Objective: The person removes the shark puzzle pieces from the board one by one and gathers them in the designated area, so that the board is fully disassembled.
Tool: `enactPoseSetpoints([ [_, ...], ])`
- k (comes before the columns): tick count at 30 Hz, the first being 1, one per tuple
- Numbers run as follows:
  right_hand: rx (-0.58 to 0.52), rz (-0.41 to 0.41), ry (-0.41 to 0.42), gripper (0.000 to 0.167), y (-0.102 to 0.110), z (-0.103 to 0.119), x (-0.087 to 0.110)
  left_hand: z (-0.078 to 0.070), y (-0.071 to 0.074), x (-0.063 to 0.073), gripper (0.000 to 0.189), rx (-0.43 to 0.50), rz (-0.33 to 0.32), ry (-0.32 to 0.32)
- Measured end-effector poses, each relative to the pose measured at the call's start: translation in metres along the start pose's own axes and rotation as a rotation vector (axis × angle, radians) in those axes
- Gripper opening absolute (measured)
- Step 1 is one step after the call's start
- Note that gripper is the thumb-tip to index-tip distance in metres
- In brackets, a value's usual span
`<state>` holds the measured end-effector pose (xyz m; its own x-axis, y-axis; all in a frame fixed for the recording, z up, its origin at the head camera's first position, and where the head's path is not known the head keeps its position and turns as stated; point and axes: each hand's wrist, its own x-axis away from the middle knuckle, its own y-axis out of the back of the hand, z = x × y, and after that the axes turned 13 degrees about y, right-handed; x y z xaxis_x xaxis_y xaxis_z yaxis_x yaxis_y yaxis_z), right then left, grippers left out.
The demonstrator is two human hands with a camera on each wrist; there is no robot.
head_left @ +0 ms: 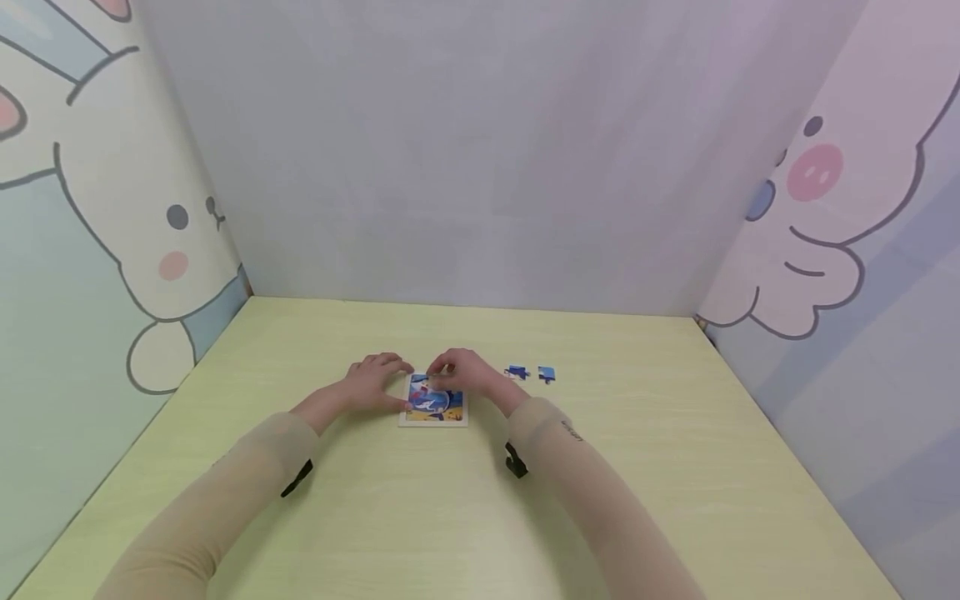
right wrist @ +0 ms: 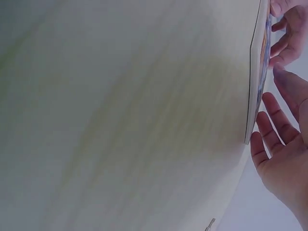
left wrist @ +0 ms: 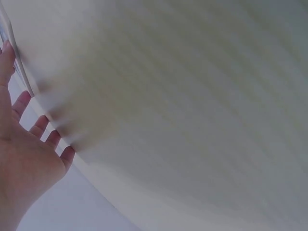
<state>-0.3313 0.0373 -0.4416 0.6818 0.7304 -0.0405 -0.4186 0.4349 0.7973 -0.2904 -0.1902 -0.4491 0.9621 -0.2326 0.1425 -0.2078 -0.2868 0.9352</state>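
A small square jigsaw puzzle [head_left: 436, 414] in a pale frame lies flat on the table, its picture blue with yellow along the bottom. My left hand [head_left: 369, 385] is spread at its left side, thumb at the left edge and index fingertip by the upper left corner. Reaching over the top right part, my right hand [head_left: 461, 371] has its thumb and bent index finger close together near the upper left of the picture; I cannot tell whether they pinch a piece. In the right wrist view, the other fingers [right wrist: 273, 126] of this hand reach along the puzzle's edge.
Two loose blue puzzle pieces, one darker piece [head_left: 517, 372] and one lighter piece [head_left: 547, 374], lie right of the puzzle. The pale yellow table [head_left: 465, 517] meets a plain grey backdrop [head_left: 465, 167] behind and cartoon-printed side panels.
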Motion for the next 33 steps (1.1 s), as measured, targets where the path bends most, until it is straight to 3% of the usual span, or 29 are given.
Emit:
enactPoseSetpoints([
  [15, 0.199, 0.045, 0.035, 0.012, -0.011, 0.002, -0.008, 0.0, -0.001, 0.003, 0.07, 0.003, 0.022, 0.009],
  [33, 0.101, -0.007, 0.029, 0.005, -0.008, 0.006, -0.01, -0.004, 0.006, 0.005, 0.069, 0.005, 0.031, 0.011],
])
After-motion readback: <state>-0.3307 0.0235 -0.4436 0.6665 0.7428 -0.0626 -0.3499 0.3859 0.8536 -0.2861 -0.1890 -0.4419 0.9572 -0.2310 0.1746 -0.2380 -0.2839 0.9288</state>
